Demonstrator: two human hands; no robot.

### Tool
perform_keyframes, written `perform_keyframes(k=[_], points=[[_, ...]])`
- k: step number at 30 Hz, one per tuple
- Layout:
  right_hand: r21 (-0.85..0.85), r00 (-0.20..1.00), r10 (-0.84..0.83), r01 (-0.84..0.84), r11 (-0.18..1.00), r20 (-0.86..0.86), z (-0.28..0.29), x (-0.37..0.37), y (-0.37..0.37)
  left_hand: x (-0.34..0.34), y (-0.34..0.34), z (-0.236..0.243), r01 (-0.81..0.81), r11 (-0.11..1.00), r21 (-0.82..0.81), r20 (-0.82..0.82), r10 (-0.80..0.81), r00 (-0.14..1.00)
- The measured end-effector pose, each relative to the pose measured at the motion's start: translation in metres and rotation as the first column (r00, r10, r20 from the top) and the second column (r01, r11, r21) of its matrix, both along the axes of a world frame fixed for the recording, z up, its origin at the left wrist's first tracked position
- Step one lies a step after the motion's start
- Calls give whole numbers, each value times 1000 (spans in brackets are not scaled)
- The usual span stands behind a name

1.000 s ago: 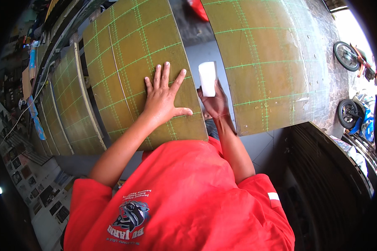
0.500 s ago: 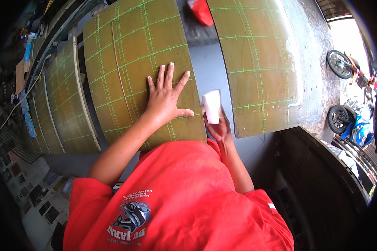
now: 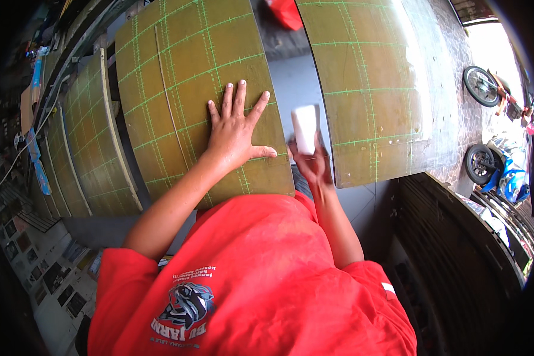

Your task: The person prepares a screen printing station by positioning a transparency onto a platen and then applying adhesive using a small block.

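Spread flat with fingers apart, my left hand (image 3: 231,133) rests on an olive-brown panel (image 3: 148,71) marked with green grid lines. Beside it, in the gap between this board and a second gridded panel (image 3: 362,71) on the right, my right hand (image 3: 311,166) grips a white block (image 3: 304,124), somewhat blurred. The block stands near the inner edge of the left panel; whether it touches that edge I cannot tell.
More gridded panels (image 3: 89,154) with pale strips lie at the left. A red object (image 3: 286,12) shows at the gap's far end. A dark structure (image 3: 445,237) stands at lower right. Beyond, at right, are a motorbike wheel (image 3: 480,86) and a blue motorbike (image 3: 510,181).
My right hand with the white block moved toward my body, then back away along the gap, ending a little nearer than at first. My left hand stays spread on the left panel.
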State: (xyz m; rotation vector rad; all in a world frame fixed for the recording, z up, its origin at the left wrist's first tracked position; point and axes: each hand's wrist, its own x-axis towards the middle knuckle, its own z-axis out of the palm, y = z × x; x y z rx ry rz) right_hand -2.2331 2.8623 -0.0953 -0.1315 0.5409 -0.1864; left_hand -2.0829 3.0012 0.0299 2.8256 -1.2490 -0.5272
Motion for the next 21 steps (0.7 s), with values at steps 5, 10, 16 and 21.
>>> perform_keyframes(k=[5, 10, 16, 21], points=[[4, 969, 40, -42, 999, 245, -20, 29, 3, 1, -3, 6, 0, 998, 56, -14, 0, 1000], [126, 991, 101, -89, 988, -86, 5, -29, 12, 1, 3, 1, -16, 999, 44, 11, 16, 1000], [170, 975, -103, 69, 983, 195, -24, 43, -5, -1, -1, 0, 5, 1000, -9, 19, -5, 1000], [316, 988, -57, 8, 949, 146, -8, -32, -1, -1, 3, -2, -26, 1000, 4, 19, 26, 999]])
